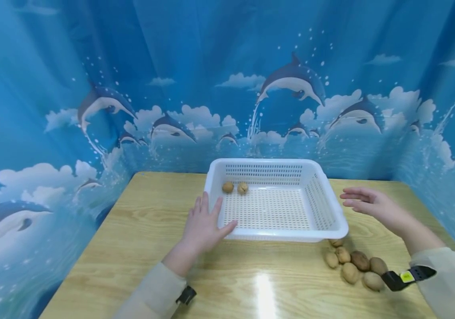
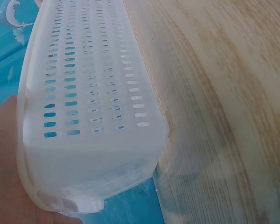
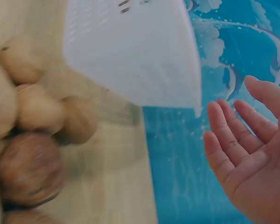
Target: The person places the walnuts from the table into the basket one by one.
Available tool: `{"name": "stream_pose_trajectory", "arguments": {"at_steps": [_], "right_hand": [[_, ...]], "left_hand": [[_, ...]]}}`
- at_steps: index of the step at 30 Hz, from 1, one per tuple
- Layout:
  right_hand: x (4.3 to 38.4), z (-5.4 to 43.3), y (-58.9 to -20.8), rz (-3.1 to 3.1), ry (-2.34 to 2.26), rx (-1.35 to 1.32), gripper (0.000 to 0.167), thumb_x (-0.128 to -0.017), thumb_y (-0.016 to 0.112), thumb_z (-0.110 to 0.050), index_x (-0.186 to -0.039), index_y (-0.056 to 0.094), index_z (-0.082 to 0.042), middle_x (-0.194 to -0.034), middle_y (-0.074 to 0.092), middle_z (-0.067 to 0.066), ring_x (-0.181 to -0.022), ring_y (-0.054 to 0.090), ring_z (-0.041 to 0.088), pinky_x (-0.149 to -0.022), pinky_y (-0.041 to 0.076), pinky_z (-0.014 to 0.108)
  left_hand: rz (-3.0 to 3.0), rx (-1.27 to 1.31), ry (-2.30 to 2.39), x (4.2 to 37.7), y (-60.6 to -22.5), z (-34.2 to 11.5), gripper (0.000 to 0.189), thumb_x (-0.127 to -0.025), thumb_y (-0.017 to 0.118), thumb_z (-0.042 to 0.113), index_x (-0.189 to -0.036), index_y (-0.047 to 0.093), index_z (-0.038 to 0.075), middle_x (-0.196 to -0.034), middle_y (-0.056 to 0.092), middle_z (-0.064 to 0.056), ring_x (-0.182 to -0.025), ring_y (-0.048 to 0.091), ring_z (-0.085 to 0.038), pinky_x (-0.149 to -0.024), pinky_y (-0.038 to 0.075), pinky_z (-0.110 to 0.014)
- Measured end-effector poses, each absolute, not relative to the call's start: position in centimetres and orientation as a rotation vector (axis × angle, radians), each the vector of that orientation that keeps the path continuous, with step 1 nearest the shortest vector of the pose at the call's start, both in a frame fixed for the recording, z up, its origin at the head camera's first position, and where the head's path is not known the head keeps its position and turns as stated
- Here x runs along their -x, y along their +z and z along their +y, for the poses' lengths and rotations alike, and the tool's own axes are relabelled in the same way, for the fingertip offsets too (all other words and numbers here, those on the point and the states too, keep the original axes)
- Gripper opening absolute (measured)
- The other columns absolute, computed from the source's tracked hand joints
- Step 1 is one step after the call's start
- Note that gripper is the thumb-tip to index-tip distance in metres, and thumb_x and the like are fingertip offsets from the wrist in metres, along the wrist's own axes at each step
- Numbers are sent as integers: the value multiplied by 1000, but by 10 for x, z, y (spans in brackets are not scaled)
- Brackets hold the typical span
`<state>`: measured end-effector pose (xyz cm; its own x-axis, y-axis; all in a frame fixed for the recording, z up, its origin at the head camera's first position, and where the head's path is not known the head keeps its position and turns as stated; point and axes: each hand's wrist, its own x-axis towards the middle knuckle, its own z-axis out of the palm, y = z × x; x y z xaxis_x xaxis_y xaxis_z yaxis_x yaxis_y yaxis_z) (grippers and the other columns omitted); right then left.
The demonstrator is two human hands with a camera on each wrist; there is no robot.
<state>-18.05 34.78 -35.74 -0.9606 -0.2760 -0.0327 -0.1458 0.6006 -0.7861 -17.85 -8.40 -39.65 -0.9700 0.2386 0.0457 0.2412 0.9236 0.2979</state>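
A white plastic basket point(image 1: 267, 234) with slotted sides sits on the wooden table, and two walnuts point(image 1: 228, 187) lie inside toward its back left. My left hand point(image 1: 203, 226) rests at the basket's front left corner, fingers spread along the rim; part of that hand shows behind the basket wall in the left wrist view. Beyond the basket's right side, my right hand point(image 1: 371, 206) is raised with loosely extended fingers and nothing in it. Its palm point(image 3: 256, 172) is bare in the right wrist view. Several more walnuts point(image 1: 350, 273) lie grouped on the table near the basket's front right corner.
The wooden table point(image 1: 139, 248) ends just behind the basket. A blue curtain point(image 1: 211, 53) printed with dolphins hangs behind it and along both sides. Dark straps point(image 1: 409, 278) circle the sleeves at both wrists, the right one overlapping the walnut group's edge in the head view.
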Motion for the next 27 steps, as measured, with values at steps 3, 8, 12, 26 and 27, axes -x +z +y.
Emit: {"name": "stream_pose_trajectory", "arguments": {"at_steps": [3,8,12,26,27], "right_hand": [[173,355,-369,2702,-1262,300,48,-98,47,-30,-134,42,2,-129,49,24,-100,53,-4,-83,50,33],[164,362,-390,2655,-1245,250,48,-97,51,-31,-132,46,1,-126,53,21,-101,55,5,-83,49,42],[163,363,-405,2583,-1279,279,51,-96,53,-27,-133,43,6,-128,51,24,-105,56,12,-85,49,42],[165,360,-442,2440,-1267,403,55,-92,60,-19,-135,40,10,-124,54,26,-109,54,38,-81,51,33],[165,360,-443,2447,-1268,406,55,-92,60,-19,-134,41,10,-122,55,24,-108,56,33,-80,51,30]], "left_hand": [[-3073,376,-484,179,-396,-84,85,-85,41,69,-149,22,16,-153,0,-23,-138,2,-42,-108,14,-57],[-3077,373,-468,180,-395,-84,85,-85,41,69,-149,23,16,-153,1,-23,-138,4,-43,-108,15,-57],[-3072,387,-455,180,-393,-84,86,-85,40,70,-149,24,15,-153,2,-24,-138,5,-43,-108,17,-57],[-3070,384,-447,181,-399,-85,86,-85,39,71,-149,24,16,-153,3,-24,-137,6,-44,-107,18,-58],[-3072,383,-444,180,-399,-85,86,-84,39,71,-149,24,16,-153,3,-23,-137,6,-44,-107,18,-58]]}}
